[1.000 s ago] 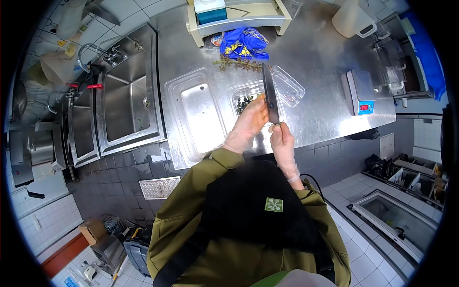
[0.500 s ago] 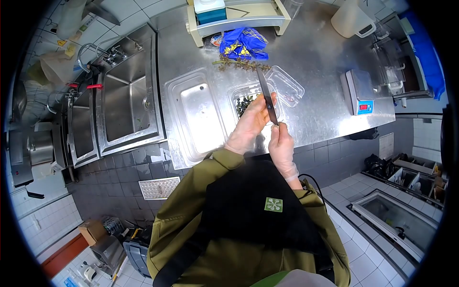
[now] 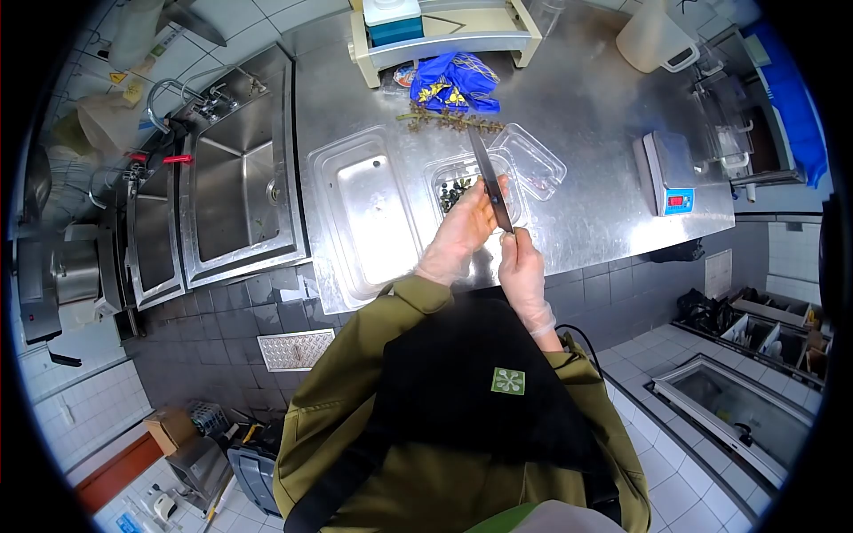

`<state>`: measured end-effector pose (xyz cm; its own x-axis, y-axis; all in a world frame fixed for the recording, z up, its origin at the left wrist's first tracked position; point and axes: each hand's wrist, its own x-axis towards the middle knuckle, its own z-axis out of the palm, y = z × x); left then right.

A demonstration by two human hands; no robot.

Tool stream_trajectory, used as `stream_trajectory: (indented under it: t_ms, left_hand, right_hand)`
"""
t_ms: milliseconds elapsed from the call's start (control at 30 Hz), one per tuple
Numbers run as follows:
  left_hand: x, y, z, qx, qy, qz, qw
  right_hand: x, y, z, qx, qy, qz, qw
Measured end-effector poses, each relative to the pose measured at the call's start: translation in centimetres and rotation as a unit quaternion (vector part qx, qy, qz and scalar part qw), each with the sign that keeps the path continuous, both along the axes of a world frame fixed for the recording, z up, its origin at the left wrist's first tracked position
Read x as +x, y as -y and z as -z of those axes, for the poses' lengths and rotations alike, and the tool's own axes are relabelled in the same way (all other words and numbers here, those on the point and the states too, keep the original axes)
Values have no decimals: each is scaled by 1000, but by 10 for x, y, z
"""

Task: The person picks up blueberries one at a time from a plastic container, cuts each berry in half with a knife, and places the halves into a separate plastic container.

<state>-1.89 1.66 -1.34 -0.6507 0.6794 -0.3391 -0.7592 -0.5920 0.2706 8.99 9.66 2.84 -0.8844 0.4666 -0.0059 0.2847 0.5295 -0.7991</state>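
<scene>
A long dark knife [image 3: 490, 182] slants above the steel counter, its blade pointing away from me. My right hand [image 3: 522, 266], in a clear glove, grips the knife at its near end. Close beside the blade, my left hand [image 3: 466, 229] is gloved and has its fingers curled at the knife; whether something small is between them is hidden. Beneath the hands stands a clear plastic container [image 3: 435, 171] with dark round pieces [image 3: 453, 192] inside. Its neighbour on the right is an empty clear tub or lid [image 3: 533, 160]. Bare stems [image 3: 444, 119] lie behind the container.
On the left of the counter is a large steel or clear tray [image 3: 373, 213], beside a sink [image 3: 235, 191]. A blue bag [image 3: 455, 80] and a cream rack [image 3: 444, 49] are at the back. A scale [image 3: 666, 173] and white jug [image 3: 647, 40] stand right.
The knife blade has shifted slightly left, and both hands have moved very little. My left hand's fingers remain near the blade.
</scene>
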Motion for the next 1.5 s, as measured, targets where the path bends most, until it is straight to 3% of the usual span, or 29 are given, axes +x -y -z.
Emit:
stream_trajectory:
  t_ms: [233, 333, 433, 533, 733, 867, 1100, 1267, 1500]
  left_hand:
    - [4, 0, -3, -35, -84, -2, 996]
    - [14, -3, -19, -106, -121, 4, 987]
    - [15, -5, -13, -129, -180, 16, 975]
    - [15, -5, -11, -153, -202, 10, 967]
    - [10, -6, -9, -210, -243, 10, 947]
    - [11, -13, -8, -191, -156, -91, 965]
    - [14, -16, -14, -259, -197, -142, 935]
    - [13, -16, -7, -230, -122, -177, 949]
    - [13, -15, -4, -157, -51, -134, 977]
  right_hand:
    - [-2, -2, 5, -40, -48, -2, 998]
    - [-4, -5, 5, -183, -20, 17, 983]
    - [-11, -9, 10, -223, 5, 37, 974]
    - [-14, -9, 5, -354, 25, 75, 932]
    - [-14, -2, 3, -421, 15, 90, 903]
    - [-10, -1, 3, -410, 26, 82, 908]
    - [-7, 0, 7, -373, 34, 78, 924]
    - [-4, 1, 15, -310, 38, 67, 948]
    - [-1, 0, 23, -240, 8, 33, 970]
